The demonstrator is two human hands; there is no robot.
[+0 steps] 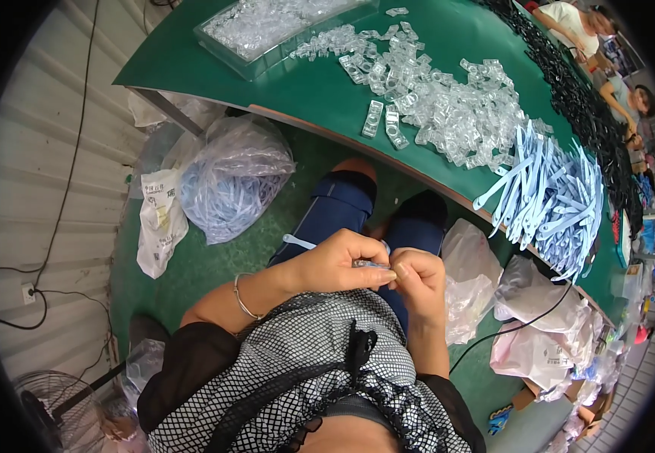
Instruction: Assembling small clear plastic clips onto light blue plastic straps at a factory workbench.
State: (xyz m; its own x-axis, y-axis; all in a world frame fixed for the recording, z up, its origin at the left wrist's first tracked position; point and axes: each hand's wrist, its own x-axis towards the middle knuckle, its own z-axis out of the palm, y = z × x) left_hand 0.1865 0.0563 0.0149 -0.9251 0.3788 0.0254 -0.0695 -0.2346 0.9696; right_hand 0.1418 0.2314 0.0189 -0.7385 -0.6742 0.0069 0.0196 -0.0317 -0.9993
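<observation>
Both of my hands meet above my lap. My left hand [342,260] is closed on a light blue plastic strap [298,241], whose rounded end sticks out on its left side. A small clear plastic piece [371,264] shows between thumb and fingers, partly hidden. Thumb and forefinger of my right hand [420,278] pinch at the right end of that piece, touching the left fingertips. On the green table, ahead of my knees, lie a heap of clear plastic pieces [448,106] and a pile of light blue straps [546,196].
A clear tray [252,64] of small clear parts stands on the table [305,94]. Black strips [569,83] lie along its far right side, near two people. Bagged blue straps [233,192] sit on the floor at left, other bags [535,325] at right. A fan [44,408] stands lower left.
</observation>
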